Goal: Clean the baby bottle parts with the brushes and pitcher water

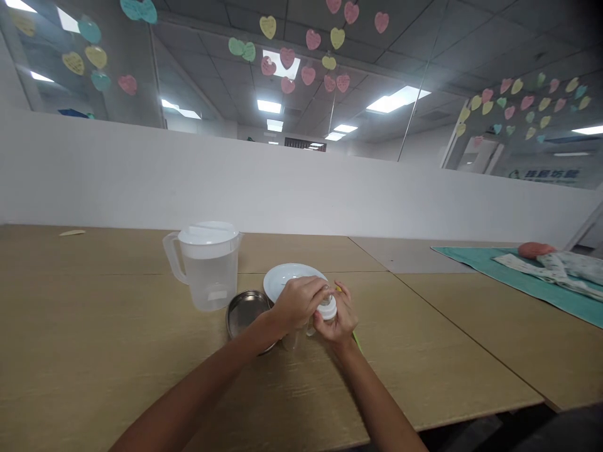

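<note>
Both my hands are together over the table, around a white screw ring (328, 309) with a clear rounded teat at its middle, like the top of a baby bottle. My left hand (298, 302) has its fingers closed on the teat from above. My right hand (342, 317) grips the ring from the right side, with thumb and fingers around it. Below my left hand stands a clear container (294, 339), partly hidden by my wrist. A white plate (277, 276) lies just beyond my hands. Left of them is a round metal dish (247, 309), partly covered by my left forearm.
A lidded clear plastic pitcher (210, 270) stands to the left. Close to my right wrist is a thin green item (357, 341), mostly hidden. Far right, a teal mat (509, 276) bears cloth (551, 270) and a reddish object (534, 250). A white wall (282, 188) backs the table.
</note>
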`<state>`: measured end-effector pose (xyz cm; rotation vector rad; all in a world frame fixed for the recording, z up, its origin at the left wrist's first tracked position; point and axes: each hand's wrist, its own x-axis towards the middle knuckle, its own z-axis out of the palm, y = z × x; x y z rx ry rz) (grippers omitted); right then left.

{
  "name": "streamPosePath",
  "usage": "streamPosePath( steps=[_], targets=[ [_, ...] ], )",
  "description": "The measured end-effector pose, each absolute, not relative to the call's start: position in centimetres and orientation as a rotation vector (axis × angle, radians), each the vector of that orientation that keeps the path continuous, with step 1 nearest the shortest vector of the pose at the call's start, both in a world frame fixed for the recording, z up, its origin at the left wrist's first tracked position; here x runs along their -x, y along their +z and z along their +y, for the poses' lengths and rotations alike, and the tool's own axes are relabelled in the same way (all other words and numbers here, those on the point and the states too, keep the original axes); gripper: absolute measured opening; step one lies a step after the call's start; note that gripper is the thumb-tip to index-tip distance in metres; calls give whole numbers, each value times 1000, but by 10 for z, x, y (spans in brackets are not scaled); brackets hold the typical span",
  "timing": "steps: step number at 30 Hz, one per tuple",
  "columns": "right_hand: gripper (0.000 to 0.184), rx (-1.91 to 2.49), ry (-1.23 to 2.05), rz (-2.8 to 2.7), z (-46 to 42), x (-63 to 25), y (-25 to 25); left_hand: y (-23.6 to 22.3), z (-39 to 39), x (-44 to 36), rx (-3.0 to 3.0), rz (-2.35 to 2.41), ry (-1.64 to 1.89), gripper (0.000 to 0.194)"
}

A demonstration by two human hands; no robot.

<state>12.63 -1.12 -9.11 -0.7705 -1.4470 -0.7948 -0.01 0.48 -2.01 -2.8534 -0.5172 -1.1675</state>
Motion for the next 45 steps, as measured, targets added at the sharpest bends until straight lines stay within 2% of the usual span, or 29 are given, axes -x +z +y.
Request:
streamPosePath(
  steps=[13,18,21,24,26,28,30,33,37,41,45],
  targets=[
    [28,693,-747,-1415,-13,-125,-86,-15,-4,-5,3054,-852,-1399,31],
    [20,675,-733,-1404,-13,-125,-84,-17,-4,-9,3137,-964,-1586,33],
    [18,648,-750,-1424,-16,-122,-82,-23,5,-13,3227,-1067,-1850,33],
    [25,612,-762,-1534,-18,-118,-82,-25,18,-12,3110,-1498,-2351,34],
    [25,632,-741,-1536,-16,-122,-83,-20,26,-5,2958,-1680,-2519,37],
    [18,722,-700,-1423,-12,-131,-86,-9,30,5,3010,-1600,-2341,40],
    [14,882,-641,-1262,-5,-143,-89,3,31,17,3067,-1470,-1960,42],
    [20,1107,-479,-1076,6,-157,-94,12,35,30,2857,-1429,-1348,42],
    [33,1243,-327,-1098,22,-162,-104,-5,49,36,2654,-1469,-707,32],
    [47,1322,-269,-1187,38,-166,-122,-29,63,35,2721,-1472,-471,28],
    [51,1415,-243,-1269,43,-170,-130,-21,65,39,2699,-1447,-511,35]
  ],
)
